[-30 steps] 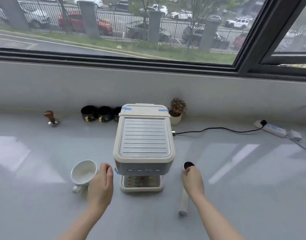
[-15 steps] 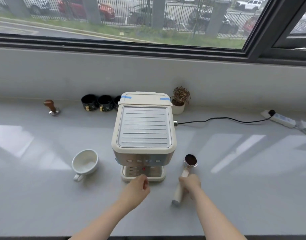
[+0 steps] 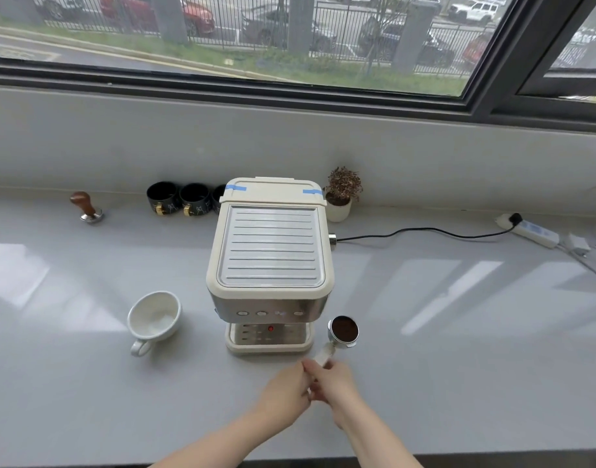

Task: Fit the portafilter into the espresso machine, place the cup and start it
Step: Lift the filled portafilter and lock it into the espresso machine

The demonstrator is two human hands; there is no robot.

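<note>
A cream espresso machine [image 3: 270, 261] stands in the middle of the grey counter, its drip tray [image 3: 268, 337] facing me. Just right of the tray sits the portafilter [image 3: 342, 331], its basket full of dark ground coffee. Its pale handle runs toward me into both hands. My right hand [image 3: 333, 386] is closed around the handle, and my left hand [image 3: 284, 393] grips it from the left. A white cup [image 3: 153, 317] lies tilted on the counter left of the machine, handle toward me.
A wooden-handled tamper [image 3: 86, 208] stands at the back left. Three black cups [image 3: 180, 198] line the wall behind the machine, with a small potted plant [image 3: 341, 194] to its right. A black cable [image 3: 421, 233] runs to a power strip [image 3: 531, 230] at the far right.
My left hand has moved right, from beside the cup to the portafilter handle. My right hand has slid from the basket down onto the handle. The camera has pulled back.
</note>
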